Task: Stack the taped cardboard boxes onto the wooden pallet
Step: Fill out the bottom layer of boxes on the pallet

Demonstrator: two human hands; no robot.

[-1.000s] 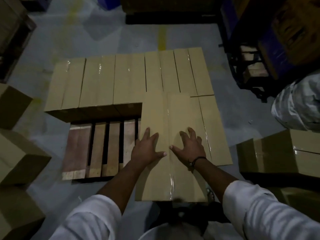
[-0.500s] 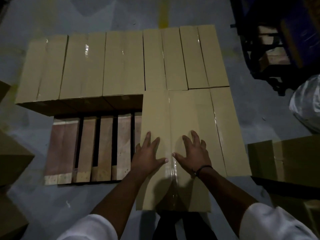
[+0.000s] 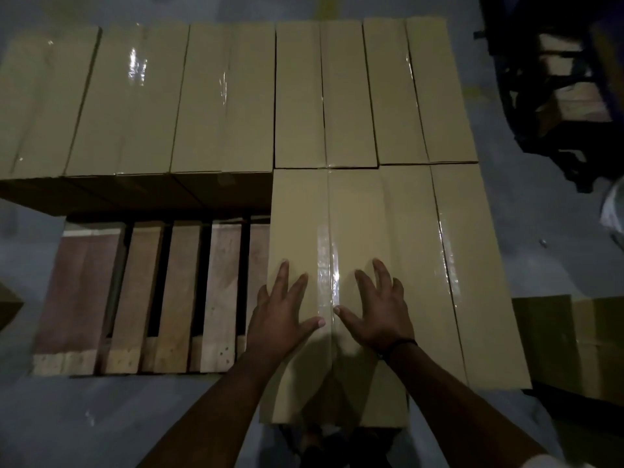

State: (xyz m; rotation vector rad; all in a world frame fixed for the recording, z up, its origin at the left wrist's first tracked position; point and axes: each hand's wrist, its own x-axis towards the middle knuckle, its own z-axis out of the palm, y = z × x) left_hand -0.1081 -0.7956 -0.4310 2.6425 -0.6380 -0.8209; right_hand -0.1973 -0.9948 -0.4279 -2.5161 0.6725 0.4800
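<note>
A taped cardboard box (image 3: 354, 214) lies in the front row on the wooden pallet (image 3: 135, 292), its near end overhanging the pallet's front edge. My left hand (image 3: 283, 309) and my right hand (image 3: 378, 309) rest flat on its top, fingers spread, either side of the glossy tape seam. Another box (image 3: 472, 265) lies against its right side. A back row of several taped boxes (image 3: 229, 96) spans the pallet's far half. The pallet's bare slats show at front left.
More cardboard boxes (image 3: 580, 346) stand on the grey floor at the right, and one box corner (image 3: 8, 305) shows at the left edge. A dark metal frame (image 3: 557, 96) stands at the back right, with a white wrapped bundle (image 3: 613, 211) at the right edge.
The box under my hands has slid forward until its far end meets the back row. My view has moved closer and lower over the pallet. Both hands stay flat on the box top.
</note>
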